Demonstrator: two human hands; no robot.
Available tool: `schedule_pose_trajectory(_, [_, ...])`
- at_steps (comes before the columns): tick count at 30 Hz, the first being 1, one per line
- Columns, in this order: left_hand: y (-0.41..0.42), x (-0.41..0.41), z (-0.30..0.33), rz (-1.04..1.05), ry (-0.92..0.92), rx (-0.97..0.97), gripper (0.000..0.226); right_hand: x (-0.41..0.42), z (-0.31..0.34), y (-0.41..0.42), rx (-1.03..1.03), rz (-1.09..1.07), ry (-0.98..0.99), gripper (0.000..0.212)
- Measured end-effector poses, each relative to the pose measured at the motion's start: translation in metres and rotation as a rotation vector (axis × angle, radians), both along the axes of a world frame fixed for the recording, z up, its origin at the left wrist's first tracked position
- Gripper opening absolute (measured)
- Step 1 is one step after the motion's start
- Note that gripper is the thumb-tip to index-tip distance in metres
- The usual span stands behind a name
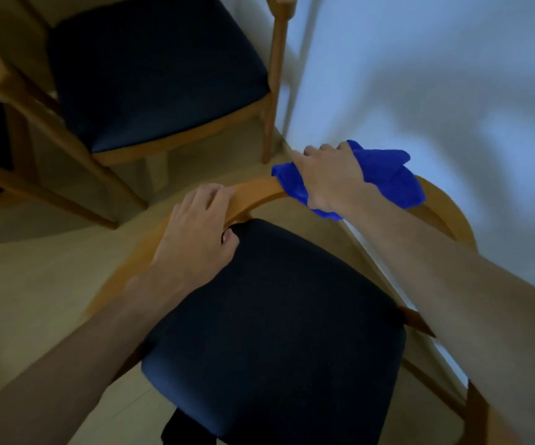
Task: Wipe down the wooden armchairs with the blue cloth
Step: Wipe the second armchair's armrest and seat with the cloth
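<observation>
A wooden armchair (259, 192) with a dark padded seat (279, 319) stands right below me, its curved backrest rail at the far side. My right hand (330, 175) grips the bunched blue cloth (391, 176) and holds it down on that rail, near the wall. On the same rail, further left, my left hand (198, 226) is wrapped round the wood, thumb tucked under by the seat cushion. Part of the rail is hidden under the cloth and both hands.
A second wooden armchair (274, 78) with a dark seat (154, 72) stands beyond, its legs close to the near chair. A third chair's frame (0, 88) shows at the left edge. A pale wall (436, 75) runs along the right, and light wood floor (35, 268) lies between the chairs.
</observation>
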State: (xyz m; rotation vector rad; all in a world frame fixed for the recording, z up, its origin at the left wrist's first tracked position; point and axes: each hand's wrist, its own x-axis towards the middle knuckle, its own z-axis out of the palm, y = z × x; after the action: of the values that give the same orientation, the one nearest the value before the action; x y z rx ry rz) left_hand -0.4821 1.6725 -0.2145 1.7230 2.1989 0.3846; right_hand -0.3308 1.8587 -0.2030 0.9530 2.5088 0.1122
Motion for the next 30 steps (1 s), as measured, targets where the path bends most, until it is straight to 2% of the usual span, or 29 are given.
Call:
schedule_pose_trajectory(3, [-0.021, -0.018, -0.002, 0.086, -0.018, -0.048, 0.061, -0.031, -0.010, -0.017, -0.081, 0.051, 0.056, 0.055])
schedule_pose_trajectory(6, [-0.045, -0.036, -0.001, 0.172, -0.055, -0.044, 0.060, -0.059, -0.018, -0.040, -0.162, 0.139, 0.136, 0.067])
schedule_pose_trajectory(12, [-0.108, -0.066, 0.006, 0.379, -0.071, 0.047, 0.051, -0.089, -0.021, -0.092, -0.023, 0.358, 0.174, 0.078])
schedule_pose_trajectory(16, [-0.142, -0.077, 0.008, 0.461, -0.107, -0.001, 0.050, -0.106, -0.015, -0.124, -0.045, 0.507, 0.164, 0.082])
schedule_pose_trajectory(21, [-0.179, -0.085, 0.012, 0.546, -0.142, -0.053, 0.051, -0.128, -0.009, -0.182, -0.083, 0.705, 0.183, 0.082])
schedule_pose_trajectory(26, [-0.216, -0.082, 0.024, 0.697, -0.229, 0.000, 0.050, -0.142, -0.008, -0.249, -0.219, 0.796, 0.202, 0.082])
schedule_pose_trajectory(30, [-0.222, -0.082, 0.030, 0.713, -0.269, -0.021, 0.049, -0.149, -0.011, -0.297, -0.372, 0.885, 0.220, 0.065])
